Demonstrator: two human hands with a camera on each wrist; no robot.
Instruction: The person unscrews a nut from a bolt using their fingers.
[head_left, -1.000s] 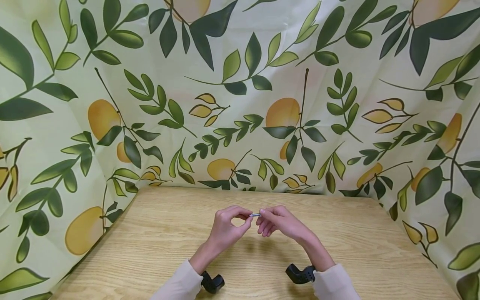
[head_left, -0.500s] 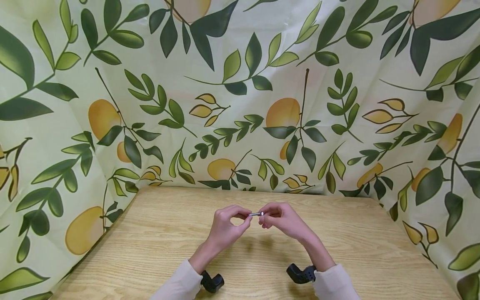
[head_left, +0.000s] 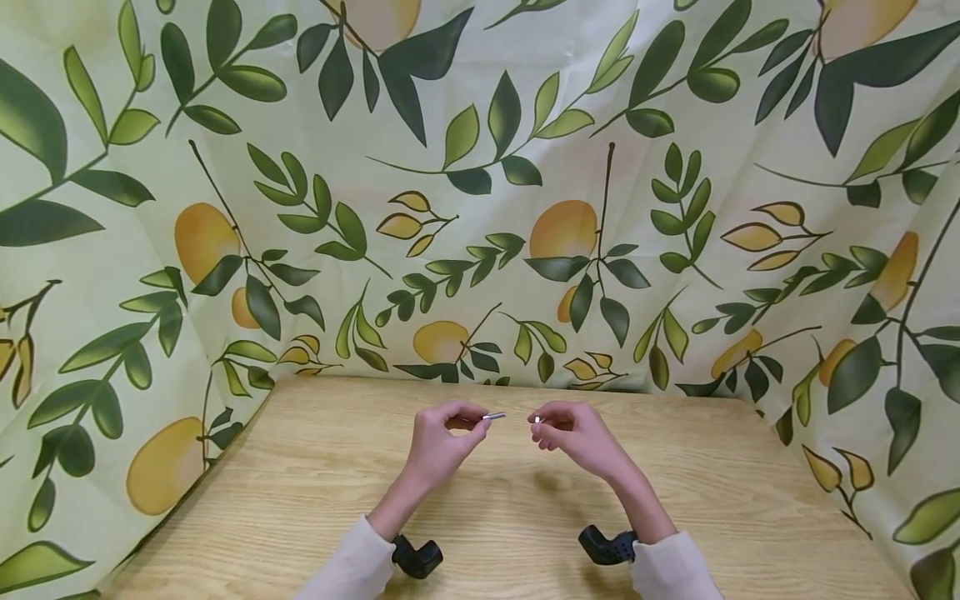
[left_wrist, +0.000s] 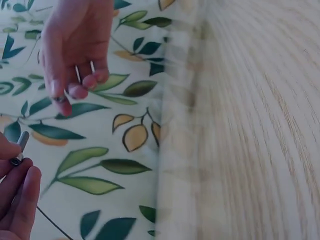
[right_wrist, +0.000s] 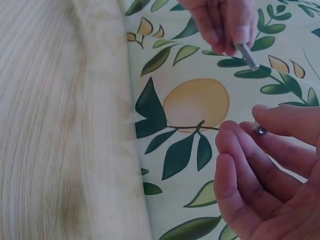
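Note:
In the head view my left hand (head_left: 442, 442) pinches a small metal bolt (head_left: 495, 415) between thumb and fingertips. Its threaded shank (right_wrist: 248, 57) sticks out toward the other hand, and a round socket head (left_wrist: 16, 161) shows at the fingertips in the left wrist view. Across a short gap, my right hand (head_left: 581, 433) pinches a small silver nut (head_left: 537, 421) between thumb and index finger. The right wrist view shows the hole of that nut (right_wrist: 259, 130), while the other fingers curl loosely below. Bolt and nut are apart, both held above the table.
A wooden table (head_left: 322, 492) lies under both hands. Behind it and at the sides hangs a cloth (head_left: 480, 250) printed with leaves and orange fruit. Black wrist mounts (head_left: 418, 557) sit by the light sleeves (head_left: 352, 562).
Earlier the right fingers were at the bolt's free end with the nut touching it. Now the hands have drawn apart, the left moving left and the right slightly right with the nut.

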